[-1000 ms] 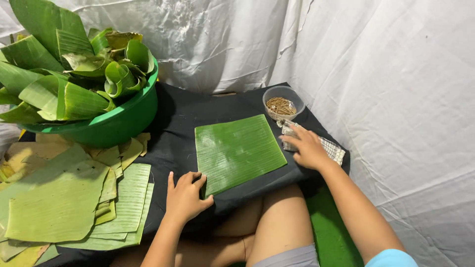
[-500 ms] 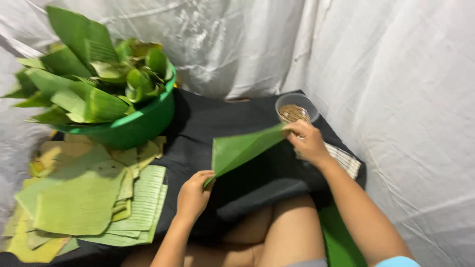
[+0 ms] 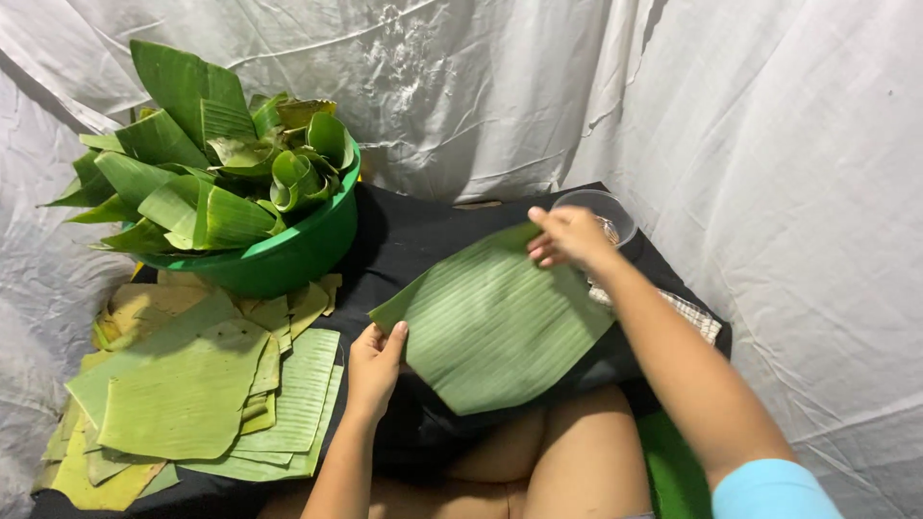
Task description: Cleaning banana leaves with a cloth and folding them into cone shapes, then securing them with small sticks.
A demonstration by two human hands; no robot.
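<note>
A green banana leaf piece (image 3: 495, 322) is lifted off the black cloth (image 3: 423, 231) and turned so its pale ribbed underside faces me. My left hand (image 3: 373, 365) pinches its near left corner. My right hand (image 3: 567, 235) grips its far upper edge, just in front of a clear plastic cup (image 3: 601, 210). The leaf hangs above my lap, tilted.
A green basin (image 3: 288, 252) full of rolled and folded banana leaves stands at the back left. A stack of flat cut leaf pieces (image 3: 192, 384) lies at the left. A checked cloth (image 3: 687, 309) lies right of my forearm. White sheeting surrounds the workspace.
The leaf lay flat on the cloth with its dark side up; both hands have since picked it up and flipped it over, pale side toward me.
</note>
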